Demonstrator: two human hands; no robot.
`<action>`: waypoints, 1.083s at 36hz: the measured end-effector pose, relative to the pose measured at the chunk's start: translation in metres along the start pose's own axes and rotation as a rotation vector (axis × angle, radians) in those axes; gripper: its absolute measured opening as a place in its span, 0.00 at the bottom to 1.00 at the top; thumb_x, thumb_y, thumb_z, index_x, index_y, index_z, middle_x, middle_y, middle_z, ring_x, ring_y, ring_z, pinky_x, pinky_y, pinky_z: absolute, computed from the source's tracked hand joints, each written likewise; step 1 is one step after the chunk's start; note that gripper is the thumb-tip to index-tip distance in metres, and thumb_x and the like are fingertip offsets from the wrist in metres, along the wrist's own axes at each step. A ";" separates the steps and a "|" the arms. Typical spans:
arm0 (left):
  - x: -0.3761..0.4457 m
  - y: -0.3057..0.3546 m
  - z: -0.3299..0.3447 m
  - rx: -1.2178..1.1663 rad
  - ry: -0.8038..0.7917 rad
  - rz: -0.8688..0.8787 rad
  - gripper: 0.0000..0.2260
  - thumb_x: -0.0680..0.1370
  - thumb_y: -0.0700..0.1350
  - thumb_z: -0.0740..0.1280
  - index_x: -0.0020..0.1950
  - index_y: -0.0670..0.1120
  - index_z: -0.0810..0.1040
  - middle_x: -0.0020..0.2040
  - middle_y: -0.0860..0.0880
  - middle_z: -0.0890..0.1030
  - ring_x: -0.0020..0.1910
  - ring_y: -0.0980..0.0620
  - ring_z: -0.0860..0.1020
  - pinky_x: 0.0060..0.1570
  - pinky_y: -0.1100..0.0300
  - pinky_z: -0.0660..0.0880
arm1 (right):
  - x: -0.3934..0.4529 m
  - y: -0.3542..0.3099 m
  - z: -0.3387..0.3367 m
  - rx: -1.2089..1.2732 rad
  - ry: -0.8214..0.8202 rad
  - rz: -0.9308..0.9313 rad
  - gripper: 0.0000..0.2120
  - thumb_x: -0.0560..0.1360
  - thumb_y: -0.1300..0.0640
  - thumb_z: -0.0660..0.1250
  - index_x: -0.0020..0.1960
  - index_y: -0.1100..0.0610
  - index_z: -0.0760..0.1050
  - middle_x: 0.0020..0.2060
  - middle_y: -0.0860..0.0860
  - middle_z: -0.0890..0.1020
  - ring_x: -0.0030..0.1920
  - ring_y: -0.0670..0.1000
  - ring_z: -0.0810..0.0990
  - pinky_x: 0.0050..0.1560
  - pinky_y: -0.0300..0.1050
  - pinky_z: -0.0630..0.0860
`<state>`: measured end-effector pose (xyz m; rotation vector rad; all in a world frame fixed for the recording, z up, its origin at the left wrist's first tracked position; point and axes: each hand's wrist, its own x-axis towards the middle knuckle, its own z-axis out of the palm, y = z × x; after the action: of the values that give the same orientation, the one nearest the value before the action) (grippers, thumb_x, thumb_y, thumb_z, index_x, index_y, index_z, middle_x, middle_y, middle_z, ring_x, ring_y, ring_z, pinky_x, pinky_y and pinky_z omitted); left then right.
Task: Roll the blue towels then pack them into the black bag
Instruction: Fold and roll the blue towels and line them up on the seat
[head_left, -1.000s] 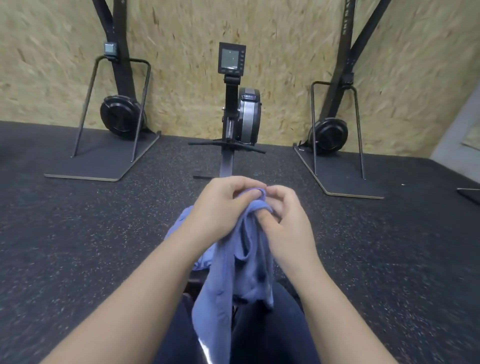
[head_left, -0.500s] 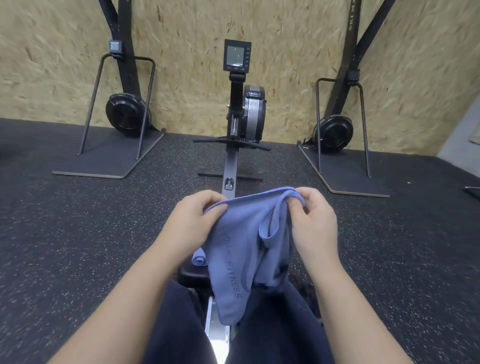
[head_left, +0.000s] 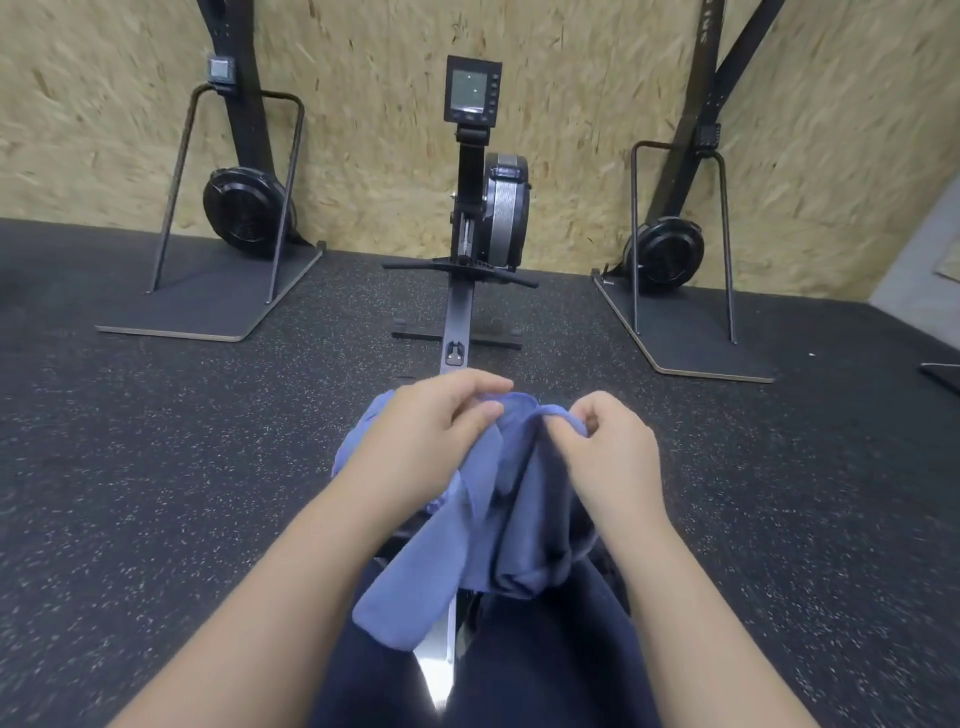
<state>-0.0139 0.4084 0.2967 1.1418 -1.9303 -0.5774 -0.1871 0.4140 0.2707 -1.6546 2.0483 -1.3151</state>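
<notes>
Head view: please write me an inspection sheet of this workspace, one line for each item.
Surface: black speckled rubber floor.
Job's things: blue towel, unrolled, hanging over the lap; black bag not seen.
Clutter: nothing seen.
Hands: left hand and right hand each pinch the towel's top edge, fingers curled.
Cables: nothing seen.
Surroundings: rowing machine ahead with its monitor; a ski trainer on each side; chipboard wall.
</notes>
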 end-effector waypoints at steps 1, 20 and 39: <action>-0.001 0.001 0.003 0.009 -0.016 0.006 0.11 0.79 0.43 0.66 0.61 0.51 0.79 0.34 0.63 0.75 0.35 0.72 0.72 0.39 0.77 0.65 | -0.002 -0.005 -0.001 0.025 -0.017 -0.022 0.13 0.72 0.52 0.68 0.34 0.52 0.68 0.33 0.48 0.76 0.41 0.54 0.74 0.39 0.48 0.68; -0.007 -0.003 0.001 0.023 -0.060 -0.006 0.05 0.78 0.45 0.67 0.46 0.55 0.80 0.40 0.58 0.81 0.42 0.64 0.76 0.41 0.72 0.67 | -0.018 -0.029 -0.003 0.159 -0.153 -0.312 0.10 0.72 0.61 0.69 0.40 0.53 0.68 0.30 0.47 0.72 0.35 0.46 0.69 0.35 0.34 0.65; 0.003 -0.020 -0.039 -0.241 0.438 -0.112 0.11 0.79 0.41 0.65 0.43 0.56 0.78 0.34 0.60 0.80 0.34 0.66 0.75 0.38 0.72 0.71 | -0.008 0.006 -0.003 0.061 -0.101 -0.144 0.19 0.71 0.46 0.71 0.34 0.58 0.67 0.26 0.47 0.72 0.29 0.47 0.66 0.32 0.43 0.64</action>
<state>0.0269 0.3967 0.3060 1.1172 -1.3927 -0.5492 -0.1902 0.4219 0.2652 -1.8313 1.8453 -1.2947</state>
